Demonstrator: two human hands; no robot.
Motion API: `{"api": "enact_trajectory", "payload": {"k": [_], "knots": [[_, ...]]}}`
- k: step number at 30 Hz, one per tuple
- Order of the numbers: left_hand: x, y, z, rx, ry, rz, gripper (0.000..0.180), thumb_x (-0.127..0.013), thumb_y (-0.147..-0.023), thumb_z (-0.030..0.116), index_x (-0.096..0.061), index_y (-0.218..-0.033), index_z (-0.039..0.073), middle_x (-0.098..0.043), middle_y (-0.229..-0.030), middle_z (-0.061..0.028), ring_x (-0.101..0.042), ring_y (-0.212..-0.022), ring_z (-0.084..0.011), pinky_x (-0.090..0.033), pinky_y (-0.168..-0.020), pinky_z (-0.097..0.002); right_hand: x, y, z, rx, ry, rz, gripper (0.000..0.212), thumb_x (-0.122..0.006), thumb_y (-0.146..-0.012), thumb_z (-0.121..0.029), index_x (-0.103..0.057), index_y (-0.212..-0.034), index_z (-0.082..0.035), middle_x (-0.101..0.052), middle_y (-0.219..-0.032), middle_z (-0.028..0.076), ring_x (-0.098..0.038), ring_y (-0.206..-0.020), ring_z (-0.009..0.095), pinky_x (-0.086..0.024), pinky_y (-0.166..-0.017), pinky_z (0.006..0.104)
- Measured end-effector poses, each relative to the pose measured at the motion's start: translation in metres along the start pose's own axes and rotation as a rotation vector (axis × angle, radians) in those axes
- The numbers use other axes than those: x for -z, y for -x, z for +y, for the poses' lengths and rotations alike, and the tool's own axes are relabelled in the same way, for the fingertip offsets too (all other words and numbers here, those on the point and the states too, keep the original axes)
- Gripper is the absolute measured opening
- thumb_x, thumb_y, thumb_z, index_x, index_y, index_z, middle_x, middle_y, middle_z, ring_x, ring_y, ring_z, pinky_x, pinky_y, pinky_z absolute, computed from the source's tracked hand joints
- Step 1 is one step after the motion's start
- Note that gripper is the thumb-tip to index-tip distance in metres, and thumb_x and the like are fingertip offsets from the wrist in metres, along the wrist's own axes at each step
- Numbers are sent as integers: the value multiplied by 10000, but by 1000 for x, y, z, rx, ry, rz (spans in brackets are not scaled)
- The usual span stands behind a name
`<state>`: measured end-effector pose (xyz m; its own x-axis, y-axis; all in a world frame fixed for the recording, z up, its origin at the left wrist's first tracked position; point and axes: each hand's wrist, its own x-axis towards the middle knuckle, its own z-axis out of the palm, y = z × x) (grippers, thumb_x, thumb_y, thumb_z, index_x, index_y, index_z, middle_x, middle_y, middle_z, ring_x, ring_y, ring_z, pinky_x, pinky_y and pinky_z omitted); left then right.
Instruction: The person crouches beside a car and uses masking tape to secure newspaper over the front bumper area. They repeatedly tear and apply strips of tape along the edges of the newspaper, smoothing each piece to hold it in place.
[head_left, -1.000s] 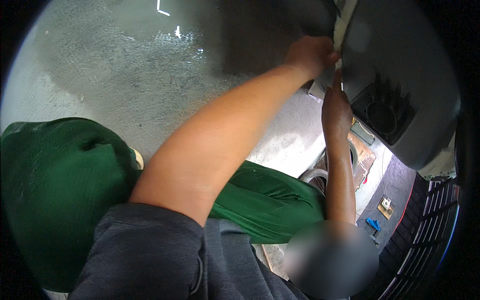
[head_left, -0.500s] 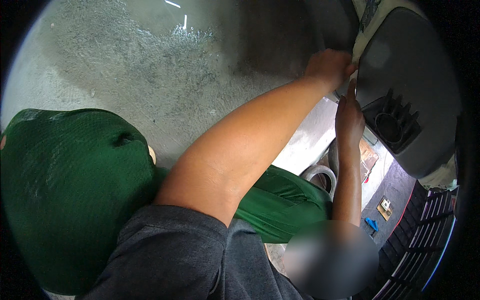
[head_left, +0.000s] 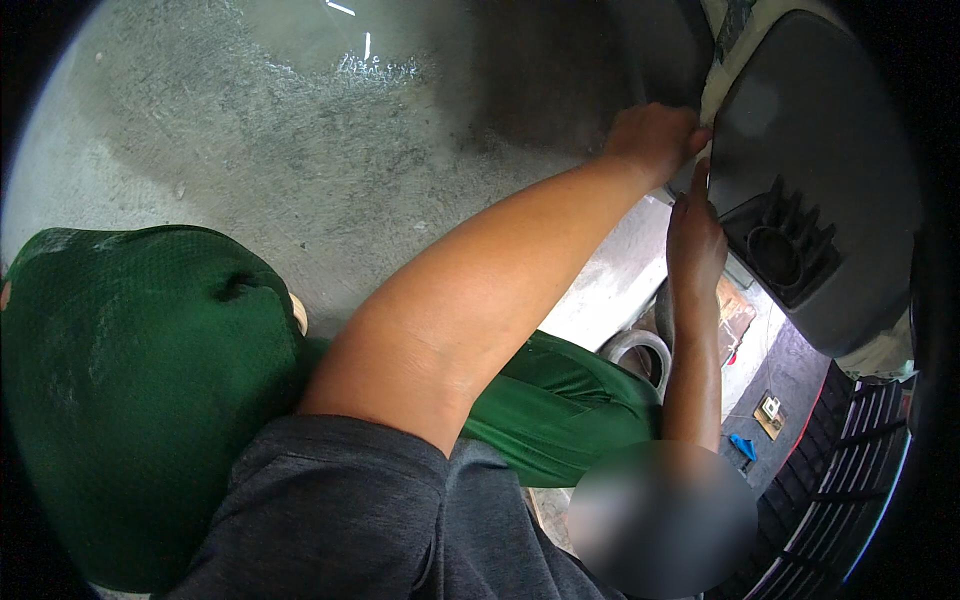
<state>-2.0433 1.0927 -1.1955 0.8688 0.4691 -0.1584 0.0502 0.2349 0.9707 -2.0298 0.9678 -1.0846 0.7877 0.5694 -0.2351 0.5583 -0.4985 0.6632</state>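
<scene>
A pale strip that looks like masking tape (head_left: 713,92) runs along the left edge of a dark grey, curved panel (head_left: 850,130). My left hand (head_left: 652,140) reaches across from the lower left, its fingers curled closed against this strip at the panel's edge. Just below it, my right hand (head_left: 696,240) comes up from the lower right. Its index finger is stretched upward and touches the edge, with the thumb apart; the other fingers are partly hidden. Close to the right hand, the panel has a recess with a round opening and finned black plastic (head_left: 785,250).
Grey concrete floor (head_left: 300,150) spreads to the left, with a wet, shiny patch. My green-clad legs (head_left: 150,370) are bent below. A tyre (head_left: 640,358) lies behind my right forearm. At the lower right are a blue object (head_left: 743,447), a small board (head_left: 770,415) and black slatted bars (head_left: 850,470).
Very little differs. Both hands stay at the panel's edge in nearly the same pose, and the view has shifted slightly.
</scene>
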Motion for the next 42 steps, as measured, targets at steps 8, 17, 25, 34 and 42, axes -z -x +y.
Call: {"api": "enact_trajectory", "payload": {"k": [8, 17, 25, 34, 42], "knots": [[-7, 3, -4, -21, -9, -37, 376, -601, -1031, 467, -793, -1012, 144, -788, -996, -145, -756, -994, -356, -579, -883, -516, 7, 0, -2, -26, -34, -46, 623, -537, -1051, -223, -360, -1648, -218, -743, -985, 254, -734, -870, 458, -580, -733, 583], [-41, -16, -30, -83, 15, -101, 421, -687, -959, 530, -806, -1043, 135, -781, -994, -170, -746, -1013, -383, -579, -899, -523, -2, 3, 10, -19, -39, 24, 583, -543, -1058, -223, -399, -1619, -292, -727, -986, 198, -727, -826, 436, -577, -697, 577], [-44, -8, -30, -87, -25, -103, 447, -612, -1021, 548, -809, -1046, 149, -782, -954, -143, -755, -951, -373, -585, -869, -521, -31, 34, 27, 239, -109, 423, 505, -601, -1039, -155, -506, -1534, -124, -696, -985, 177, -735, -741, 353, -611, -579, 457], [-51, 10, -22, -14, 44, -41, 433, -551, -1063, 532, -817, -1097, 191, -791, -1023, -134, -759, -995, -364, -585, -901, -509, -72, 60, 59, 178, -33, 340, 537, -623, -1064, -217, -496, -1580, -142, -645, -791, 94, -653, -536, 223, -524, -419, 384], [-69, 5, -39, -192, -49, 120, 429, -534, -1075, 510, -819, -1080, 189, -789, -1027, -152, -762, -983, -370, -586, -886, -530, -83, 36, 65, 89, -11, 184, 652, -505, -1052, -79, -320, -1668, -182, -726, -970, 231, -755, -722, 389, -614, -556, 492]]}}
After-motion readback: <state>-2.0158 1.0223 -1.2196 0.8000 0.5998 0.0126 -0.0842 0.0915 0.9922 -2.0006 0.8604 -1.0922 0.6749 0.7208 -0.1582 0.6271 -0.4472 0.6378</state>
